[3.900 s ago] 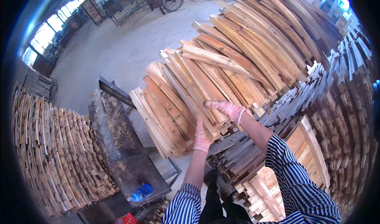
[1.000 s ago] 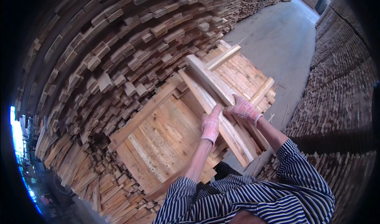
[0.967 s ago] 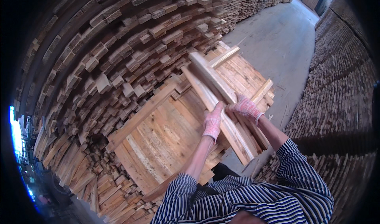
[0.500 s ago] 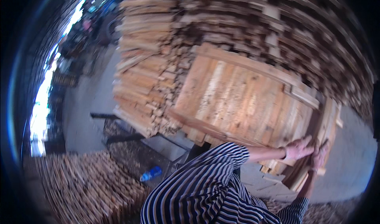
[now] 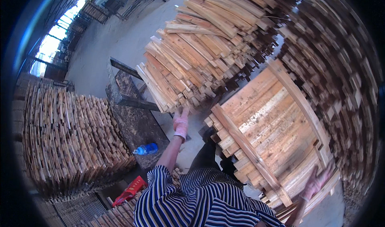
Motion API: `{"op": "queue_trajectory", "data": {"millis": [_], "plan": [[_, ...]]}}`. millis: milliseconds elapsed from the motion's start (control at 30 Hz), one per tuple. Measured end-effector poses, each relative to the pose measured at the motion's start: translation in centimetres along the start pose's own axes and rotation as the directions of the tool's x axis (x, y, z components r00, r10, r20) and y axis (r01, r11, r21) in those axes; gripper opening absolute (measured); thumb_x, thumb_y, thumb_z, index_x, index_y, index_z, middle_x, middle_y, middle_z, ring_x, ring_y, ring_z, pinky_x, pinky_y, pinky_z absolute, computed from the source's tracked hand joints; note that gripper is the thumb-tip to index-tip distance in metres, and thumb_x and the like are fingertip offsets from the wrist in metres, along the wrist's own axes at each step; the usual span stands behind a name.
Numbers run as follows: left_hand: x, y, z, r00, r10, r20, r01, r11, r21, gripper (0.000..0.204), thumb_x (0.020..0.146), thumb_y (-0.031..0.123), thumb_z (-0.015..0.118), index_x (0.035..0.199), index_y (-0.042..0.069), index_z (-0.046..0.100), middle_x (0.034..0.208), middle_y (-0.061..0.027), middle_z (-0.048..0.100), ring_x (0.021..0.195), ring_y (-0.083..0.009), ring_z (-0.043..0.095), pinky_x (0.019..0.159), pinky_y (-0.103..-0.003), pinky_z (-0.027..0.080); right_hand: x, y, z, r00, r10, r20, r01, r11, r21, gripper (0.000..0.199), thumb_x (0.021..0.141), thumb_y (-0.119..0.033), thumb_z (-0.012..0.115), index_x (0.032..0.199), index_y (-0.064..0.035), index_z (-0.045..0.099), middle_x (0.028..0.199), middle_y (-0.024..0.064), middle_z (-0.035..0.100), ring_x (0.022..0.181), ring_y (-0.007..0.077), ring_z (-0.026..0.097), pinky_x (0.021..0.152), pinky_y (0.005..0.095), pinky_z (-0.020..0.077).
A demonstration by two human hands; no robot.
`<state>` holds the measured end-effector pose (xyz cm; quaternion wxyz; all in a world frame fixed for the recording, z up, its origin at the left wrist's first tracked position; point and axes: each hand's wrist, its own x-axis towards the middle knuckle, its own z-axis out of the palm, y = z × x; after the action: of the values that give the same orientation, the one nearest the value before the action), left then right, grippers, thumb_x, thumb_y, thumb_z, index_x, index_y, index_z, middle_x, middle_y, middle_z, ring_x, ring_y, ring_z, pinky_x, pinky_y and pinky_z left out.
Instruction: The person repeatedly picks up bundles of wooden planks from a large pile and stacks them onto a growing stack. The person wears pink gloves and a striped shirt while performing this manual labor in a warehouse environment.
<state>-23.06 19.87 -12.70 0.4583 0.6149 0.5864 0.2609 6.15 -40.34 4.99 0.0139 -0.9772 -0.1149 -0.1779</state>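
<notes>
since half a second ago the view has swung round: both hands were together at the pallet's right edge, and now they are spread wide apart. left hand [image 5: 181,122] in a pink glove reaches up and forward with fingers open, just under the butt ends of the leaning stack of planks [image 5: 200,54], touching or nearly so; i cannot tell which. right hand [image 5: 317,182] is low at the right, blurred, against the lower corner of the wooden pallet [image 5: 268,126]; whether it grips i cannot tell. that pallet lies between the hands, its long cross batten [image 5: 248,150] running from upper left down to lower right, nearer the right hand. open floor [image 5: 120,34] lies beyond, a dark tabletop [image 5: 136,118] with a blue bottle [image 5: 146,148] to the left.
</notes>
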Motion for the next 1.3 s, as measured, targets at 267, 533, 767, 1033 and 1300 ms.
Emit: {"op": "queue_trajectory", "data": {"millis": [267,533,767,1033,1300], "plan": [[13.7,-10.8,-1.0,0.682,-0.506,0.529,0.728,0.397,-0.559,0.104,0.072,0.085,0.069,0.132,0.002,0.052,0.129,-0.0208,0.055,0.115,-0.0418,0.053,0.101,-0.059,0.042,8.2,-40.0,1.5,0.647,-0.760,0.064,0.349,0.370,0.861,0.086,0.084,-0.011,0.078,0.158,-0.0106,0.035,0.158,0.0214,0.042,0.143,0.0385,0.046,0.117,0.0442,0.0412],[20.9,-6.4,4.4,0.589,-0.340,0.733,0.786,0.027,-0.618,0.125,0.076,0.097,0.042,0.163,0.009,0.023,0.166,-0.0209,0.025,0.154,-0.0369,0.024,0.124,-0.059,0.016,4.8,-69.3,13.7,0.279,-0.844,0.457,0.366,0.534,0.762,0.100,0.082,-0.040,0.078,0.159,-0.0091,0.022,0.161,0.0259,0.030,0.142,0.0427,0.043,0.114,0.0517,0.0406],[26.5,-13.7,6.3,0.728,-0.194,0.657,0.638,-0.157,-0.754,0.106,0.088,0.088,0.036,0.159,0.010,0.033,0.159,-0.0138,0.042,0.141,-0.0349,0.044,0.118,-0.049,0.037,-2.7,-84.6,20.8,0.295,-0.764,0.574,0.187,0.636,0.749,0.121,0.073,-0.050,0.085,0.163,-0.0113,0.013,0.165,0.0361,0.006,0.152,0.0560,0.010,0.123,0.0579,0.0239],[23.5,-7.5,4.6,0.767,-0.180,0.616,0.607,-0.108,-0.787,0.096,0.094,0.081,0.037,0.157,0.008,0.037,0.153,-0.0133,0.049,0.136,-0.0325,0.051,0.115,-0.048,0.042,-5.0,-85.3,20.4,0.391,-0.722,0.571,0.313,0.688,0.655,0.115,0.076,-0.037,0.084,0.161,-0.0107,0.011,0.162,0.0356,0.014,0.150,0.0566,0.017,0.117,0.0545,0.0375],[25.9,-4.2,1.0,0.738,-0.223,0.637,0.669,0.120,-0.733,0.096,0.090,0.084,0.044,0.148,0.007,0.048,0.143,-0.0124,0.058,0.128,-0.0278,0.057,0.107,-0.047,0.048,3.3,-85.4,20.4,0.320,-0.639,0.700,0.307,0.769,0.561,0.134,0.067,-0.067,0.080,0.161,-0.0031,0.008,0.156,0.0319,0.033,0.142,0.0468,0.040,0.115,0.0485,0.0406]]}}
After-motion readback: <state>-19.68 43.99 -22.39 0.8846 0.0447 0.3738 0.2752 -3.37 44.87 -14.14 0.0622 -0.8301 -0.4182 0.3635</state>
